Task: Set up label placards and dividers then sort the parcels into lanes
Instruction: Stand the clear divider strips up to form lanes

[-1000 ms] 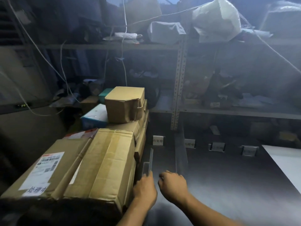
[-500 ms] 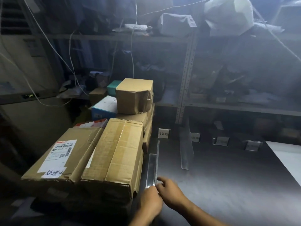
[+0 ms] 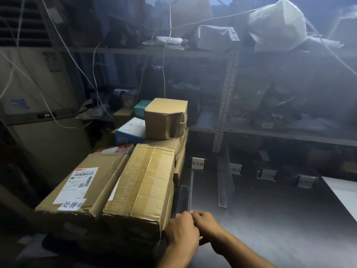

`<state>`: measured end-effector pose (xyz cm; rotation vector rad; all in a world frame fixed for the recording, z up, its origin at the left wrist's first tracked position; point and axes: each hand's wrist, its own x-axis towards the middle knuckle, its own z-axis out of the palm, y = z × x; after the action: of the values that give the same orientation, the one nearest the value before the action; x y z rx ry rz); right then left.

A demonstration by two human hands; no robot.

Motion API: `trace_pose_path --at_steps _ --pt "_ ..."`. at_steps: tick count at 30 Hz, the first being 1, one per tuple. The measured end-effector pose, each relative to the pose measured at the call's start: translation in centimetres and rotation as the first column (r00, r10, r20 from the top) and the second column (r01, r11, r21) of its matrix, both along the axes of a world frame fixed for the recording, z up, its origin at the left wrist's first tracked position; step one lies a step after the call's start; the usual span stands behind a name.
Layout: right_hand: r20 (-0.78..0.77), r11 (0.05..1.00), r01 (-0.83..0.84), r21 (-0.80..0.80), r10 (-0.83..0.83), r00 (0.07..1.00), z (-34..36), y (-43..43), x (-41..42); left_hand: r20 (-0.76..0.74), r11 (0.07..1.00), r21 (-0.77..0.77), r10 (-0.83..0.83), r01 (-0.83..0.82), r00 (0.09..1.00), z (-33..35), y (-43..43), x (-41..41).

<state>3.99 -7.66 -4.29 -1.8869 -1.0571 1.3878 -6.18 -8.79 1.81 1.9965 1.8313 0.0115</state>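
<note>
A: Where did we hold the clear divider [image 3: 190, 190]?
B: At its near end, pinched by our left grip [image 3: 182, 231] and right grip [image 3: 207, 223]. It stood edgewise on the bench [image 3: 270, 229], running away from them. We judged it light, stiff and slick.

A pile of parcels fills the left part of the table [image 3: 270, 219]: the labelled parcel [image 3: 83, 186] lies at the front left, the taped parcel [image 3: 146, 182] touches its right side, and the small parcel [image 3: 164, 118] sits on the pile behind them. Just right of the pile the left divider [image 3: 191, 190] stands on edge, running back toward the first placard [image 3: 197, 163]. The left hand [image 3: 182, 231] and the right hand [image 3: 205, 223] hold its near end. The second divider [image 3: 224, 180] stands further right, partly in front of the second placard [image 3: 235, 168]. The third placard [image 3: 267, 174] and the fourth placard [image 3: 306, 181] continue the row rightward. A sheet [image 3: 343, 192] lies at the table's right edge. The shelf rack [image 3: 226, 105] stands behind the table.
</note>
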Motion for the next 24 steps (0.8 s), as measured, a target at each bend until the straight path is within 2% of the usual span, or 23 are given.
trace_pose_path --at_steps 6,14,17,20,24 --pt "-0.119 0.989 0.083 0.119 -0.069 0.990 2.6 1.1 0.9 0.020 0.993 0.112 -0.033 0.030 0.999 3.1 -0.4 0.5" --pt "-0.303 0.969 0.169 0.182 -0.108 0.947 9.1 1.5 2.1 0.121 0.978 0.204 -0.065 0.039 0.990 5.7 -0.2 2.3" --pt "-0.327 0.950 0.232 0.209 -0.155 0.932 10.3 1.6 3.2 0.251 0.981 0.190 -0.078 0.029 0.965 5.9 0.2 3.1" --pt "-0.303 0.935 0.271 0.230 -0.196 0.933 10.2 1.9 5.1 0.416 0.990 0.128 -0.109 0.061 0.903 5.5 0.5 3.9" --pt "-0.304 0.914 0.336 0.229 -0.261 0.916 8.9 1.4 7.2 0.551 0.995 0.018 -0.092 0.098 0.830 4.2 0.7 5.1"
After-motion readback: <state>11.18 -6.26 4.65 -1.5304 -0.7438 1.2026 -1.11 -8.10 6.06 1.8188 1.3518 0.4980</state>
